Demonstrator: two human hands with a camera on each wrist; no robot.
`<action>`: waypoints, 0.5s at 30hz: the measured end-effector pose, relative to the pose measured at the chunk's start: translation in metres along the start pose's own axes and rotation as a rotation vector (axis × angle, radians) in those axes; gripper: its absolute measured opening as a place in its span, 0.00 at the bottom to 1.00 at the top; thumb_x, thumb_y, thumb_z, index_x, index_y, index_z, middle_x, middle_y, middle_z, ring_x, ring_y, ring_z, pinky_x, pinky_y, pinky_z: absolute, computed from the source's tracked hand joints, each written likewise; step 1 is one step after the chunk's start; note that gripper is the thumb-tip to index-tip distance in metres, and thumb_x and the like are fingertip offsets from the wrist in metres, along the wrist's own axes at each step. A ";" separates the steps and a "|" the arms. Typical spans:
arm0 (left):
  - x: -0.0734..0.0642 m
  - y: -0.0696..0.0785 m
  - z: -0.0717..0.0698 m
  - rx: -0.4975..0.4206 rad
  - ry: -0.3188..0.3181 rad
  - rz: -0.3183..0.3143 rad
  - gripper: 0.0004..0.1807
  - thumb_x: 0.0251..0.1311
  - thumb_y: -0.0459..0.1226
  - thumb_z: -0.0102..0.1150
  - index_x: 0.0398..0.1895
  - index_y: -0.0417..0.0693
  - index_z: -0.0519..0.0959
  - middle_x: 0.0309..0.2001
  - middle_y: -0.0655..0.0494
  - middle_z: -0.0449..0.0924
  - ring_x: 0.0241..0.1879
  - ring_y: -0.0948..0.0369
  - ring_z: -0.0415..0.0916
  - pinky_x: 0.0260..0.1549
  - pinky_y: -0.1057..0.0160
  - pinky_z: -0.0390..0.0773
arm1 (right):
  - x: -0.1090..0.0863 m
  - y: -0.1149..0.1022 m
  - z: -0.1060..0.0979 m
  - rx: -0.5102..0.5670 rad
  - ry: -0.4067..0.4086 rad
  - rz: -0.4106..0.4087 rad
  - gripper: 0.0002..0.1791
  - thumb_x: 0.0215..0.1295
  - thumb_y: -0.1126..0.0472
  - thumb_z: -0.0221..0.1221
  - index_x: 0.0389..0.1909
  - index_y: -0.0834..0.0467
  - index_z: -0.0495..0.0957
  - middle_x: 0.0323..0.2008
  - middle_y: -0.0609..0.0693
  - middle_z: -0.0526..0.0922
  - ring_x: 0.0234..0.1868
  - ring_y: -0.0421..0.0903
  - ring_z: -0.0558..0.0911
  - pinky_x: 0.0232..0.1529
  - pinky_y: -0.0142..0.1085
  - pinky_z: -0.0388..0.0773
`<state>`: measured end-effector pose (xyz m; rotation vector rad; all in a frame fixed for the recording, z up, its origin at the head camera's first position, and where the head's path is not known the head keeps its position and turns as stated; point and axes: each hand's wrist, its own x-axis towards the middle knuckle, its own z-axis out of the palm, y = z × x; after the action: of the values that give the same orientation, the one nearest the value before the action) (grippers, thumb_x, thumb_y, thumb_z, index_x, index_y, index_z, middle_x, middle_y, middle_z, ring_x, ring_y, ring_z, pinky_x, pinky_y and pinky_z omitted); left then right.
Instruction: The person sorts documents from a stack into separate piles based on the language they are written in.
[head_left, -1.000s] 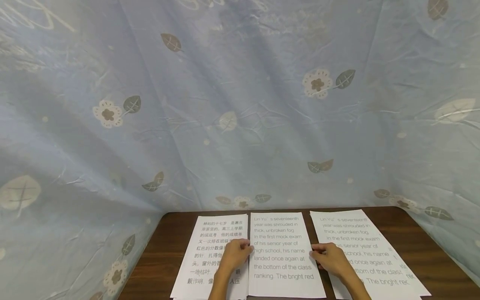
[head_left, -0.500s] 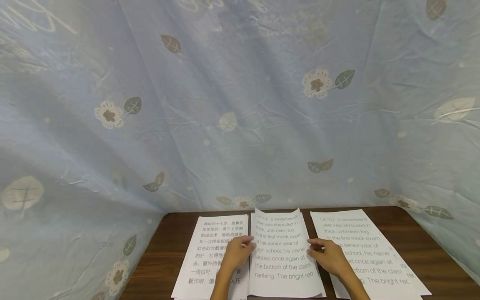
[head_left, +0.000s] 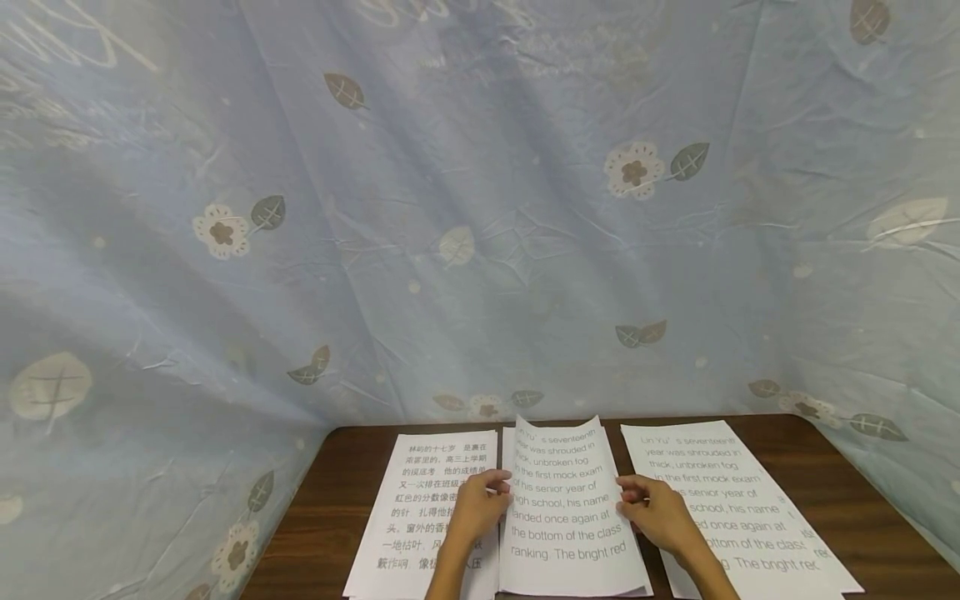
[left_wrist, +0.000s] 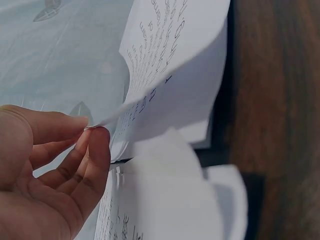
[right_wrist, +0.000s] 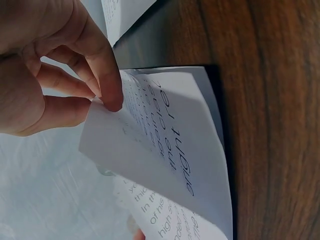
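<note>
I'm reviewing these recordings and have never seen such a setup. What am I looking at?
There is no machine here: a person works bare-handed. The wide picture comes from a camera worn on the head, looking forward and down; the two close-ups come from a camera on each wrist. On the wooden table lie a left pile, a middle pile and a right pile of printed paper. The left hand and right hand pinch opposite edges of the middle pile's top sheet, holding it curved over the paper beneath.

Smooth, matt paper for the middle sheet [head_left: 562, 521], grained wood-look tabletop [head_left: 326, 492], creased, faintly glossy curtain [head_left: 525, 208].
</note>
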<state>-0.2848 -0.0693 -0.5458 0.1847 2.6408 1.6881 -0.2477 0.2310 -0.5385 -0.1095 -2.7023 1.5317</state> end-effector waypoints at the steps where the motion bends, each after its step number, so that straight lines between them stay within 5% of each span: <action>1: 0.000 0.000 0.000 0.002 0.004 0.001 0.21 0.62 0.29 0.67 0.59 0.37 0.85 0.43 0.51 0.86 0.34 0.63 0.83 0.28 0.66 0.89 | 0.000 0.000 -0.001 -0.002 -0.002 0.001 0.25 0.64 0.69 0.68 0.62 0.69 0.82 0.41 0.53 0.86 0.42 0.48 0.90 0.34 0.37 0.90; 8: -0.001 0.001 0.001 -0.026 0.021 -0.001 0.20 0.63 0.28 0.65 0.60 0.39 0.85 0.44 0.49 0.86 0.33 0.63 0.83 0.28 0.67 0.87 | -0.001 -0.002 -0.010 -0.014 -0.008 0.004 0.25 0.64 0.69 0.67 0.63 0.68 0.81 0.43 0.53 0.87 0.44 0.48 0.90 0.34 0.36 0.89; 15: -0.002 0.006 0.018 -0.089 0.039 0.009 0.21 0.63 0.27 0.64 0.60 0.39 0.85 0.43 0.50 0.86 0.32 0.64 0.84 0.28 0.68 0.87 | -0.001 0.008 -0.030 -0.031 -0.007 0.014 0.27 0.66 0.68 0.66 0.66 0.70 0.78 0.47 0.57 0.87 0.44 0.48 0.89 0.33 0.35 0.87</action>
<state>-0.2813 -0.0510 -0.5481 0.1642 2.5883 1.8267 -0.2443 0.2611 -0.5301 -0.1249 -2.7372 1.4971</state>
